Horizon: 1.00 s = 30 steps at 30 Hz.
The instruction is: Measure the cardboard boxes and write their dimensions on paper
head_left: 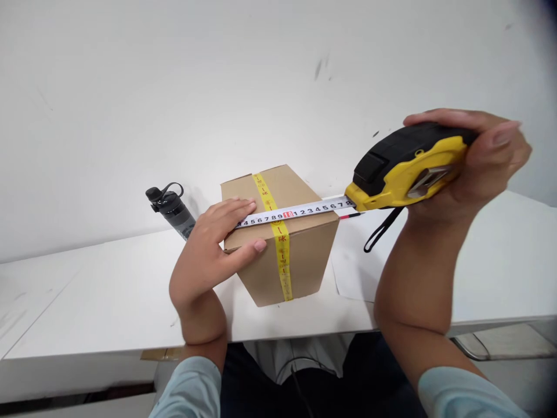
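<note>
A brown cardboard box (pixel 304 249) sealed with yellow printed tape (pixel 282 249) stands on the white table (pixel 100 302). My left hand (pixel 209 255) grips the box's left top corner, fingers on top and thumb on the front face, pinning the end of a white measuring tape blade (pixel 296 212). The blade runs across the box's top front edge to a yellow and black tape measure case (pixel 404 165). My right hand (pixel 474 162) is closed round that case, held above the table to the right of the box. A black wrist strap (pixel 383 229) hangs from the case.
A dark water bottle (pixel 172 209) lies behind the box at the left, near the white wall. A white sheet of paper (pixel 352 273) lies on the table right of the box, with a red and black pen tip (pixel 350 216) at its far edge. The table's front edge runs near my forearms.
</note>
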Tool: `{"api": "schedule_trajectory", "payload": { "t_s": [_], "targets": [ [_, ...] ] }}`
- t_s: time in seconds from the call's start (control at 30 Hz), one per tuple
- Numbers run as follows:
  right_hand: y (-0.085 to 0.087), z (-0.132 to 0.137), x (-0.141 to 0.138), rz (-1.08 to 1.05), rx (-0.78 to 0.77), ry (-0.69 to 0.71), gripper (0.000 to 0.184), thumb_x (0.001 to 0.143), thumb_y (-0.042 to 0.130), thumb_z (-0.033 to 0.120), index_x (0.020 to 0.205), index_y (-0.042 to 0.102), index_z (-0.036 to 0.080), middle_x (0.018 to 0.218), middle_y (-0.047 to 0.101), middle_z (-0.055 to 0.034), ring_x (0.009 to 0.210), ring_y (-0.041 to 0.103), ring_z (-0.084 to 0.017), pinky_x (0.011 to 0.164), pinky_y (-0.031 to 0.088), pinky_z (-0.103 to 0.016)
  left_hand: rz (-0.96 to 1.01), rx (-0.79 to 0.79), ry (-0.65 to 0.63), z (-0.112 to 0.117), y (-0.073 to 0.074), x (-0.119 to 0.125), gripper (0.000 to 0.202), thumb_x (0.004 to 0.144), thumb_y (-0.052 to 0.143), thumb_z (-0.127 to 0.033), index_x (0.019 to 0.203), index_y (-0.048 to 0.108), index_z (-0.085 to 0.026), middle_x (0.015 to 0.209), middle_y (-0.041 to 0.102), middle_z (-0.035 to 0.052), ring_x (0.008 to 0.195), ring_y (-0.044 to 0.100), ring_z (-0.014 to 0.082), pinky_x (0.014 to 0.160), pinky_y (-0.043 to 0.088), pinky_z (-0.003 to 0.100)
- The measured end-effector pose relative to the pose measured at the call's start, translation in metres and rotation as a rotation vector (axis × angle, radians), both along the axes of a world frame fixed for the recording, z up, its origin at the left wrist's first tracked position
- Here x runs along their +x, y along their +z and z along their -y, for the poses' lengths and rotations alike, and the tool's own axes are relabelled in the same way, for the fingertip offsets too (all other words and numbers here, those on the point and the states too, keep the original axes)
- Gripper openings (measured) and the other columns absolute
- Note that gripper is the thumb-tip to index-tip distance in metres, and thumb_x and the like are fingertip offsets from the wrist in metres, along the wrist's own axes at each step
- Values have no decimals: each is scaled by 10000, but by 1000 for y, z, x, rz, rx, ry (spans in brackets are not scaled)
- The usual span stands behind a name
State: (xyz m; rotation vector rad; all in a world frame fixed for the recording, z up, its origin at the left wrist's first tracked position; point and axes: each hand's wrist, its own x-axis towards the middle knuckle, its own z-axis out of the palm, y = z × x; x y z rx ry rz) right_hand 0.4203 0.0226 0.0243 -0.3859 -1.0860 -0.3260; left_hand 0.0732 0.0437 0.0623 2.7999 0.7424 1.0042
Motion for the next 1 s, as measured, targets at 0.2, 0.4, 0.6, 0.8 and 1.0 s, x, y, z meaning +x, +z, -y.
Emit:
{"api": "schedule_trajectory", "payload": {
  "t_s": [0.2, 0.4, 0.6, 0.8, 1.0],
  "targets": [
    [0, -3, -5, 0, 2, -5, 602, 1131, 354, 546, 1015, 861, 243, 952, 806, 28, 910, 782, -147, 868, 637, -406, 8, -25, -18, -4, 0, 0, 508, 975, 721, -552, 1429, 714, -323, 1499, 711, 49, 1479, 604, 309, 1294, 462, 526],
    [5, -7, -31, 21, 17, 27, 486, 1106, 481, 574, 1025, 860, 282, 973, 815, 11, 945, 770, -205, 884, 662, -452, -31, -45, -22, -4, 0, 2, 521, 993, 665, -581, 1451, 691, -334, 1531, 687, 54, 1496, 584, 326, 1302, 412, 559],
    [6, -3, -35, -8, -18, -33, 445, 1097, 496, 584, 1023, 855, 331, 967, 800, 28, 971, 773, -210, 937, 664, -457, -36, -51, -24, -4, 1, 3, 536, 997, 655, -591, 1466, 678, -334, 1542, 678, 58, 1508, 571, 329, 1301, 402, 548],
    [6, -4, -31, 11, -2, -6, 496, 1077, 517, 620, 994, 854, 266, 937, 798, -14, 936, 779, -217, 901, 673, -460, -28, -51, -40, -4, 0, 4, 525, 1003, 661, -575, 1465, 679, -325, 1537, 681, 65, 1496, 582, 330, 1295, 402, 549],
    [4, 0, -34, -22, -67, -99, 451, 1080, 509, 621, 992, 836, 322, 964, 801, 1, 959, 786, -261, 918, 686, -520, -22, -59, -31, -5, -1, 3, 528, 1008, 639, -613, 1457, 679, -339, 1546, 674, 59, 1494, 582, 318, 1293, 404, 530]
  ]
}}
